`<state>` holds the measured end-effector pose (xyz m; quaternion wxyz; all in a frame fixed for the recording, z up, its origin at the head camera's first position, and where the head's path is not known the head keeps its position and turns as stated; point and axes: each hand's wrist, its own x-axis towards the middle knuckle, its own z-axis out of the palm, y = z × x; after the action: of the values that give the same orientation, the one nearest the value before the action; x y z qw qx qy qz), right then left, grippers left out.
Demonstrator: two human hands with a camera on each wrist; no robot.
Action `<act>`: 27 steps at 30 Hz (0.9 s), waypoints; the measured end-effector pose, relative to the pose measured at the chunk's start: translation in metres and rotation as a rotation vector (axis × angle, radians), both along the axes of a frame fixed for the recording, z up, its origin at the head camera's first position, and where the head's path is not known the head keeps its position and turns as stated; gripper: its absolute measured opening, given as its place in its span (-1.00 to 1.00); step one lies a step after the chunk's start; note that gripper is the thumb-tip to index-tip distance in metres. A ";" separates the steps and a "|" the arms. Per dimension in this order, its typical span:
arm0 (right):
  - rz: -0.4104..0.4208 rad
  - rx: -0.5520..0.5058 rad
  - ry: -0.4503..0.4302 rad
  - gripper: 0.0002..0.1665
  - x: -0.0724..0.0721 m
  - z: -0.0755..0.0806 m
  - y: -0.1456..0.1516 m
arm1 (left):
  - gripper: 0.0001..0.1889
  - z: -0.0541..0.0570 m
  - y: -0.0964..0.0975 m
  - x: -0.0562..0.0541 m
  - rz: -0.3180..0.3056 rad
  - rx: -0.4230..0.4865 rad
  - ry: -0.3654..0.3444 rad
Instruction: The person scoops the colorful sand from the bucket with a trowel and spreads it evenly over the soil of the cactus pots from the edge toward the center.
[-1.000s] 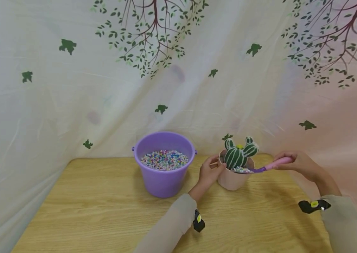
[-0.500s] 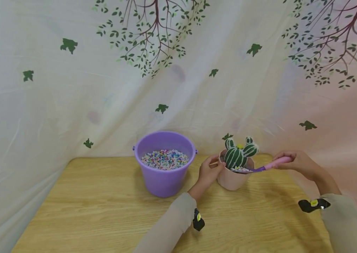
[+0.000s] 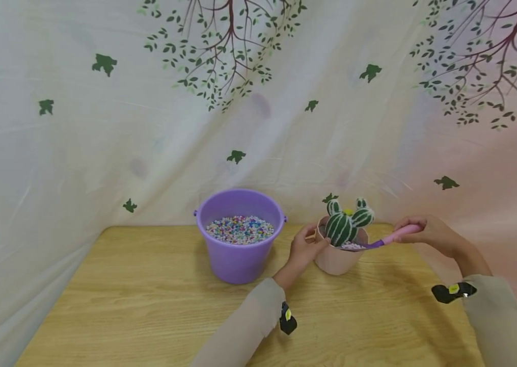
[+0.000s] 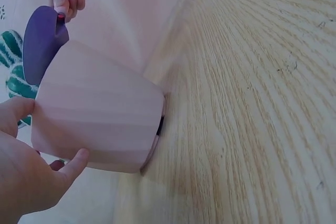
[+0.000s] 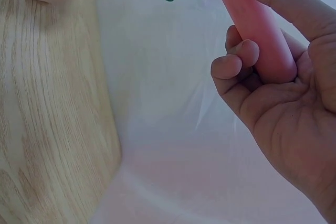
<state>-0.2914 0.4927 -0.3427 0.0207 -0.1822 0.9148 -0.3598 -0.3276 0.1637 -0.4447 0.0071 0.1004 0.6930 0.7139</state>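
In the head view a pale pink flowerpot [image 3: 337, 261] stands upright on the table, holding a green cactus [image 3: 342, 228] with white stripes and a yellow flower. My left hand [image 3: 305, 250] grips the pot near its rim, with fingers and thumb on its wall in the left wrist view. My right hand [image 3: 432, 235] holds a small trowel by its pink handle [image 5: 262, 35]. Its purple blade [image 4: 39, 43] lies over the pot's rim, beside the cactus. Small beads [image 3: 351, 245] show at the blade; the pot's inside is mostly hidden.
A purple bucket [image 3: 239, 261] with many small coloured beads [image 3: 240, 230] stands left of the pot. Behind the wooden table [image 3: 148, 300] hangs a pale cloth [image 3: 171, 127] printed with branches and leaves.
The beads at the trowel blade have shifted and look fewer, as the blade tips slightly. My left hand stays on the pot. The head view has drifted a little.
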 end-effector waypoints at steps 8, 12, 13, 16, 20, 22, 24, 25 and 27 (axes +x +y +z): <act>0.035 -0.016 -0.008 -0.81 -0.003 0.002 0.001 | -0.46 0.005 0.000 0.005 -0.002 -0.032 -0.003; 0.041 -0.018 -0.015 -0.79 -0.002 0.002 0.000 | -0.48 0.002 -0.001 0.002 -0.002 -0.021 0.012; 0.040 -0.020 -0.017 -0.79 -0.002 0.002 0.001 | -0.48 0.001 -0.001 0.001 -0.002 -0.016 0.018; 0.037 -0.023 -0.025 -0.78 -0.002 0.001 0.001 | -0.50 -0.002 -0.002 0.000 0.002 0.002 0.030; 0.036 -0.010 -0.018 -0.79 -0.003 0.001 0.000 | -0.54 -0.003 -0.003 -0.002 0.024 0.019 0.047; 0.032 0.002 -0.012 -0.79 -0.003 0.001 0.000 | -0.55 -0.003 -0.003 -0.002 0.039 0.009 0.056; 0.024 0.006 -0.014 -0.80 -0.003 0.002 0.000 | -0.56 -0.003 -0.003 -0.001 0.050 -0.001 0.067; 0.018 0.007 -0.017 -0.80 -0.003 0.002 0.000 | -0.57 -0.002 -0.003 -0.001 0.050 -0.002 0.067; 0.008 0.015 -0.016 -0.80 -0.003 0.003 0.001 | -0.56 -0.001 -0.003 0.000 0.043 -0.002 0.068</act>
<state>-0.2942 0.4932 -0.3397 0.0308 -0.1825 0.9166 -0.3545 -0.3274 0.1604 -0.4461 -0.0320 0.1097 0.6955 0.7094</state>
